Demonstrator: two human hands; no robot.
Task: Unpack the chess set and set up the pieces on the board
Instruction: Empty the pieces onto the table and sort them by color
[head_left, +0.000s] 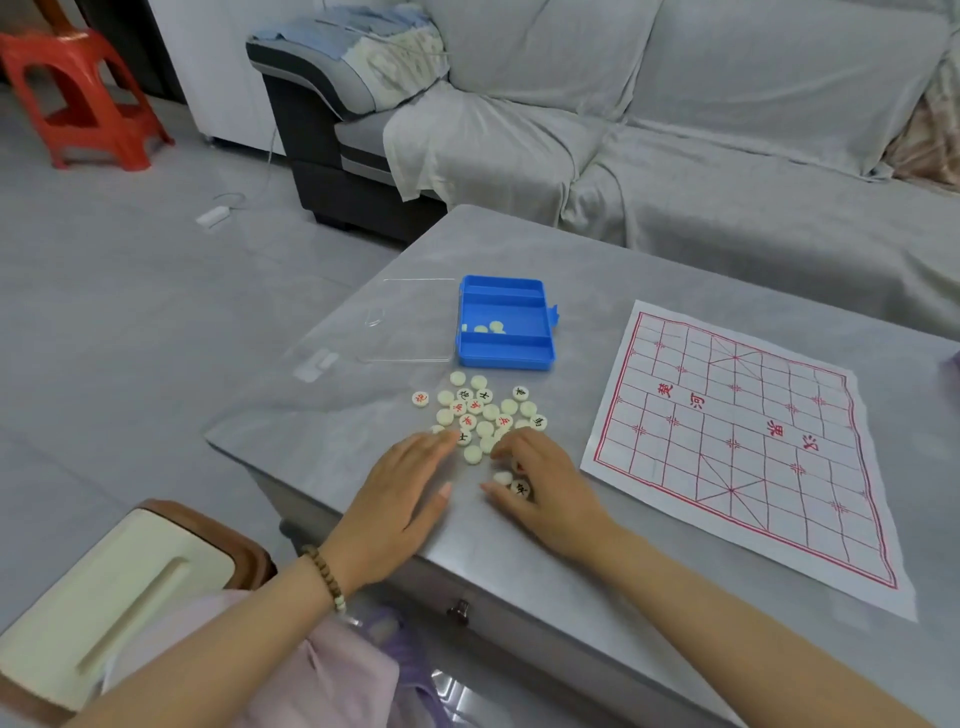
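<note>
A heap of round cream chess pieces (480, 413) with red and black characters lies on the grey table (519, 249), just in front of a blue plastic box (506, 322). The box holds a few pieces (491, 327) in its middle compartment. A paper board (737, 431) with a red grid lies flat to the right. My left hand (402, 499) rests flat, its fingertips touching the heap's near edge. My right hand (540, 480) curls over the near right of the heap and holds a few pieces (514, 483) under its fingers.
The box's clear lid (410, 319) lies left of the blue box. A grey covered sofa (675, 130) stands behind the table. A red stool (83, 93) is far left. A cream and brown bin (104, 597) stands by the table's near left corner.
</note>
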